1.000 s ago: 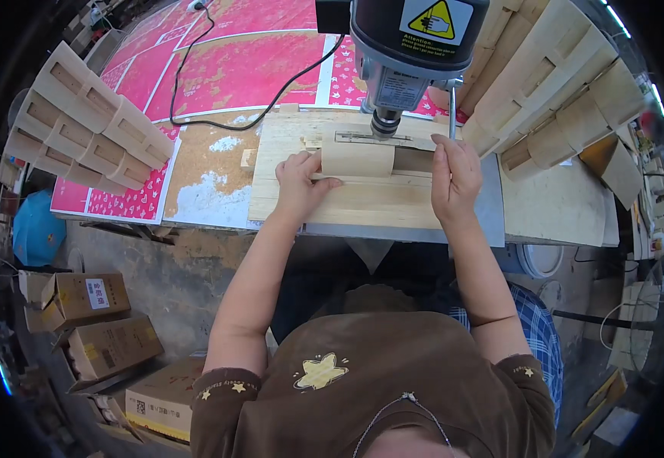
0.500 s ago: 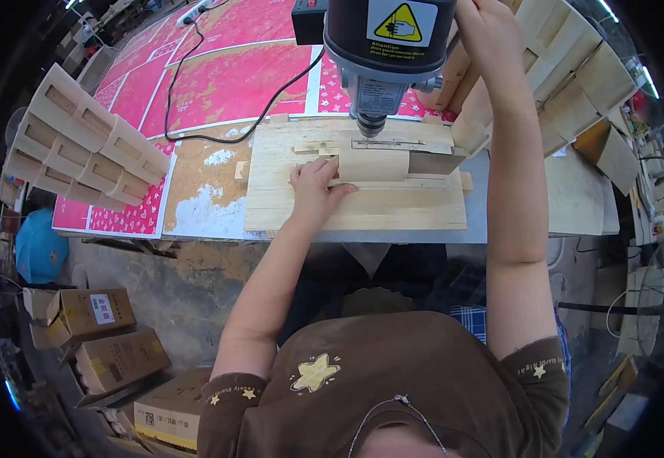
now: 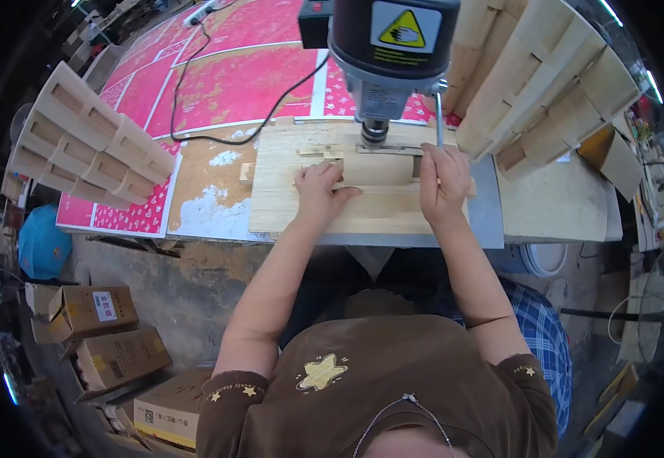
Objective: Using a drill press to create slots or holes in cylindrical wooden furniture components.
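A pale curved wooden piece (image 3: 381, 170) lies on a flat wooden board (image 3: 362, 215) beneath a drill press (image 3: 393, 42). My left hand (image 3: 321, 192) closes on the piece's left end, thumb along its near side. My right hand (image 3: 445, 182) is wrapped round the lower end of the press's metal lever (image 3: 439, 114). The drill chuck (image 3: 374, 133) is right down at a thin metal strip (image 3: 400, 149) behind the piece; the bit's tip is hidden. A small wooden strip (image 3: 316, 153) sits on the board beyond my left hand.
Stacked curved wooden pieces with slots (image 3: 91, 145) stand at the left, and taller stacks (image 3: 545, 84) at the right. A black cable (image 3: 221, 141) curves over the pink-covered table (image 3: 233, 91). Cardboard boxes (image 3: 122, 359) are on the floor at the lower left.
My right hand has pulled the lever down and toward me, from high beside the press to near the board. The chuck has come lower. My left hand stays at the piece.
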